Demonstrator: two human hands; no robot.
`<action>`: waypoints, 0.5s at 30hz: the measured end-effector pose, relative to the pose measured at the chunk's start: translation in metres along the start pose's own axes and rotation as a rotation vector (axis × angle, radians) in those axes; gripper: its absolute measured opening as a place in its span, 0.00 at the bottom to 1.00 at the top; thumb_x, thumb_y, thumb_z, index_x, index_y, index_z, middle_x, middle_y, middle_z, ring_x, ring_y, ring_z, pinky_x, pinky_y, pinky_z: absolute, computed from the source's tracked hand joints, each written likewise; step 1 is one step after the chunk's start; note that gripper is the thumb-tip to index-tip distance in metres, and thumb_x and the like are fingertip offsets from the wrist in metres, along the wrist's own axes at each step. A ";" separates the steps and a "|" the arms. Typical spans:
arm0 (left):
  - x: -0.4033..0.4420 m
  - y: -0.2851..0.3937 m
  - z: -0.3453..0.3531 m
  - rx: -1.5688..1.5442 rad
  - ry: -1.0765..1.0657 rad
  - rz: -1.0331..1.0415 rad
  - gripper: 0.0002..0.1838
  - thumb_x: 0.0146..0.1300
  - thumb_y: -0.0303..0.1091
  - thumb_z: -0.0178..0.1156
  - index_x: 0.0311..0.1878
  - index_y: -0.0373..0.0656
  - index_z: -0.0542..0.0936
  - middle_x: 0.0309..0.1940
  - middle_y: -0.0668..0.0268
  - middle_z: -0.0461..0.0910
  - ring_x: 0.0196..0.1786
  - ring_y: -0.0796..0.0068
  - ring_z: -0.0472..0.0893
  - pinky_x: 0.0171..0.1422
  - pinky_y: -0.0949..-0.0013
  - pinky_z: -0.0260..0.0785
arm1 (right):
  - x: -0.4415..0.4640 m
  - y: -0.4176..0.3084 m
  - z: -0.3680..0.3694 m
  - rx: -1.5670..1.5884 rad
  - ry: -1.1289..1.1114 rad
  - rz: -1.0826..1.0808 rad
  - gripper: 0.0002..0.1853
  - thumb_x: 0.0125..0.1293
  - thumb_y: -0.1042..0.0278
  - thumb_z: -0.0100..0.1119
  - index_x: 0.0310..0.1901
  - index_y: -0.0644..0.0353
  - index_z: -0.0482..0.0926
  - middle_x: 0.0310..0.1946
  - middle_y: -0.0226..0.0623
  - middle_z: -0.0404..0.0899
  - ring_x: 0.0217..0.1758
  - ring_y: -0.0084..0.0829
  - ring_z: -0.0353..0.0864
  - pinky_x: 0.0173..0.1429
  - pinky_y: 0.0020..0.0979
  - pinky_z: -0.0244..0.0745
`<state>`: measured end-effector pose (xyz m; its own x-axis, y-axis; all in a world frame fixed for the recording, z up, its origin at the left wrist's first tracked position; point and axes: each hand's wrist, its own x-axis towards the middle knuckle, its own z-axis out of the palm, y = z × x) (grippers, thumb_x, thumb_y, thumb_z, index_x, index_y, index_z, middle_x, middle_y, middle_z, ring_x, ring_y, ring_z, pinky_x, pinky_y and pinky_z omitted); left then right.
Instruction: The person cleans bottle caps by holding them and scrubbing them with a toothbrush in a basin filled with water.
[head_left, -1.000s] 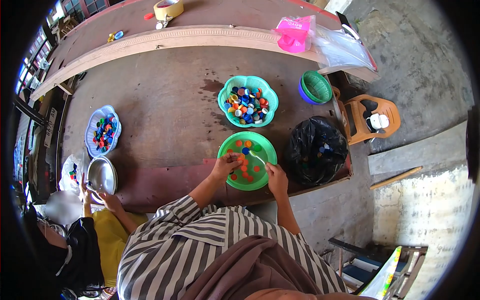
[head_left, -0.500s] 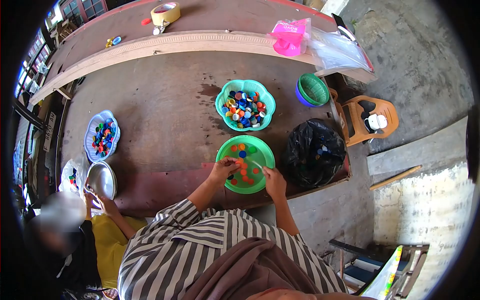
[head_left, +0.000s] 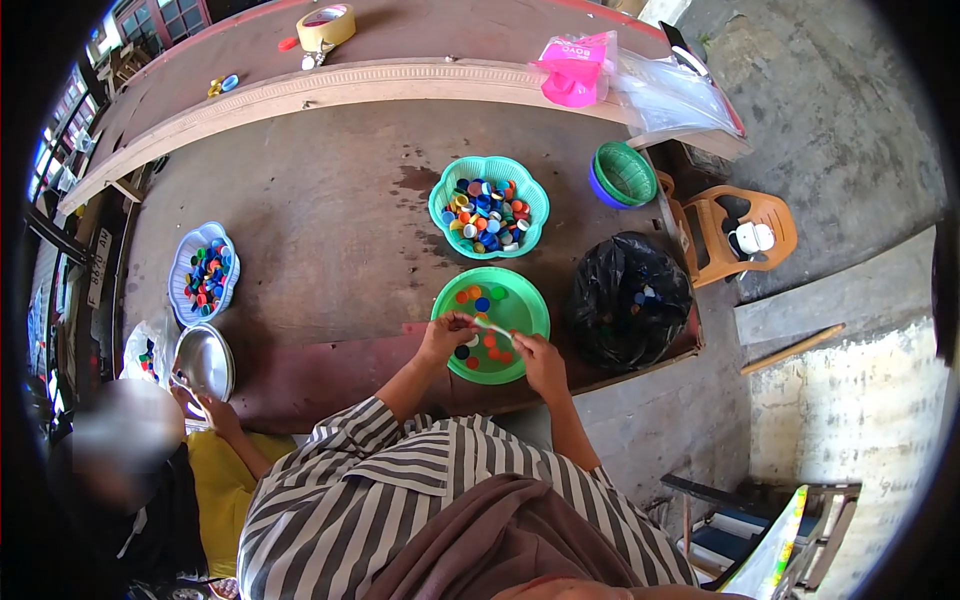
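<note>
A round green basin (head_left: 540, 300) of water sits before me, with several orange, blue, green and dark bottle caps (head_left: 483, 304) in it. Over its left side, my left hand (head_left: 440, 338) pinches what looks like a bottle cap, mostly hidden by the fingers. My right hand (head_left: 541, 362), above the right rim, is closed around a thin whitish toothbrush (head_left: 497, 328); its far end meets the left fingertips. Just beyond the basin stands a scalloped turquoise basket (head_left: 540, 215) heaped with mixed-colour caps.
A black plastic bag (head_left: 625, 310) is at right, near stacked green and blue baskets (head_left: 627, 175). At left are a lilac basket (head_left: 229, 275) of caps and a metal bowl (head_left: 208, 365), beside another person's hands (head_left: 212, 412). A wooden ledge (head_left: 400, 82) crosses the table.
My hands have come slightly closer together over the basin, and the toothbrush now reaches the left fingertips. The caps in the water have shifted a little.
</note>
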<state>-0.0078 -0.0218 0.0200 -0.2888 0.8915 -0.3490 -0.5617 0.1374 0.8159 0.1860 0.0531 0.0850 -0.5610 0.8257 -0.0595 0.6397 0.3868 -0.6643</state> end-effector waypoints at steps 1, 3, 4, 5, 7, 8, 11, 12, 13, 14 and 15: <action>0.001 -0.001 0.000 -0.002 0.000 0.001 0.10 0.57 0.20 0.61 0.42 0.38 0.75 0.38 0.62 0.80 0.40 0.74 0.81 0.48 0.74 0.75 | 0.001 0.001 0.000 -0.050 0.062 0.035 0.12 0.65 0.57 0.54 0.45 0.49 0.81 0.38 0.40 0.78 0.40 0.45 0.78 0.41 0.40 0.72; 0.000 0.000 0.000 0.030 0.016 -0.003 0.10 0.56 0.20 0.61 0.42 0.37 0.75 0.38 0.62 0.80 0.40 0.74 0.81 0.47 0.75 0.74 | 0.002 0.002 0.001 -0.014 0.060 -0.004 0.12 0.65 0.57 0.54 0.45 0.50 0.81 0.38 0.40 0.78 0.40 0.45 0.78 0.42 0.40 0.72; -0.002 0.000 0.000 0.030 0.019 -0.004 0.10 0.56 0.20 0.61 0.42 0.37 0.75 0.38 0.62 0.80 0.40 0.74 0.81 0.47 0.75 0.74 | 0.001 0.001 0.001 0.025 0.061 -0.038 0.12 0.65 0.57 0.54 0.45 0.50 0.80 0.38 0.40 0.78 0.40 0.45 0.78 0.42 0.40 0.72; -0.002 0.002 0.000 0.039 -0.002 -0.001 0.10 0.57 0.21 0.61 0.42 0.37 0.75 0.38 0.62 0.80 0.41 0.74 0.81 0.47 0.74 0.74 | 0.000 0.000 0.002 0.027 0.061 -0.037 0.12 0.65 0.57 0.54 0.45 0.50 0.80 0.38 0.40 0.78 0.40 0.45 0.78 0.42 0.40 0.72; -0.004 0.006 0.003 0.051 -0.030 -0.001 0.09 0.58 0.21 0.60 0.43 0.37 0.75 0.38 0.62 0.79 0.41 0.74 0.80 0.48 0.74 0.75 | -0.003 -0.006 0.002 0.025 0.032 -0.053 0.12 0.64 0.60 0.55 0.44 0.57 0.81 0.36 0.42 0.79 0.39 0.44 0.79 0.40 0.37 0.72; -0.006 0.007 0.005 -0.023 -0.008 -0.038 0.09 0.59 0.22 0.59 0.43 0.37 0.75 0.38 0.62 0.79 0.41 0.74 0.80 0.48 0.74 0.75 | -0.003 -0.005 0.001 0.024 0.033 -0.051 0.12 0.64 0.60 0.55 0.44 0.57 0.81 0.36 0.42 0.79 0.39 0.44 0.79 0.40 0.37 0.72; -0.005 0.006 0.006 -0.115 0.011 -0.075 0.08 0.61 0.23 0.58 0.44 0.37 0.75 0.39 0.62 0.79 0.42 0.73 0.80 0.49 0.73 0.75 | -0.001 -0.001 -0.001 -0.111 0.128 0.072 0.13 0.64 0.60 0.55 0.45 0.57 0.81 0.37 0.44 0.79 0.39 0.45 0.79 0.41 0.37 0.72; -0.005 0.006 0.006 -0.128 0.007 -0.079 0.08 0.62 0.24 0.58 0.44 0.37 0.75 0.39 0.62 0.79 0.42 0.73 0.80 0.50 0.72 0.76 | -0.002 -0.001 0.000 0.028 0.055 0.018 0.13 0.64 0.60 0.55 0.45 0.57 0.80 0.37 0.44 0.79 0.39 0.44 0.79 0.41 0.36 0.72; -0.005 0.006 0.005 -0.126 0.008 -0.080 0.08 0.62 0.24 0.58 0.44 0.37 0.75 0.39 0.62 0.79 0.42 0.73 0.80 0.50 0.72 0.76 | -0.003 0.000 0.002 0.168 -0.017 -0.034 0.13 0.64 0.60 0.55 0.45 0.57 0.80 0.37 0.44 0.79 0.39 0.44 0.80 0.41 0.36 0.72; -0.005 0.006 0.004 -0.117 0.007 -0.093 0.08 0.62 0.24 0.58 0.44 0.38 0.75 0.40 0.62 0.78 0.42 0.72 0.80 0.51 0.72 0.76 | -0.003 0.001 0.003 0.170 -0.014 -0.032 0.13 0.64 0.60 0.55 0.45 0.57 0.80 0.37 0.44 0.79 0.39 0.44 0.80 0.41 0.36 0.72; -0.004 0.005 0.004 -0.109 0.005 -0.105 0.08 0.62 0.24 0.58 0.44 0.38 0.74 0.40 0.62 0.78 0.43 0.72 0.80 0.52 0.72 0.76 | -0.003 0.001 0.004 0.083 0.026 -0.003 0.13 0.64 0.60 0.55 0.45 0.57 0.80 0.37 0.44 0.79 0.39 0.43 0.80 0.41 0.35 0.72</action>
<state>-0.0061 -0.0229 0.0276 -0.2277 0.8726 -0.4322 -0.6698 0.1818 0.7200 0.1863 0.0494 0.0813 -0.5482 0.8354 -0.0393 0.5919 0.3544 -0.7240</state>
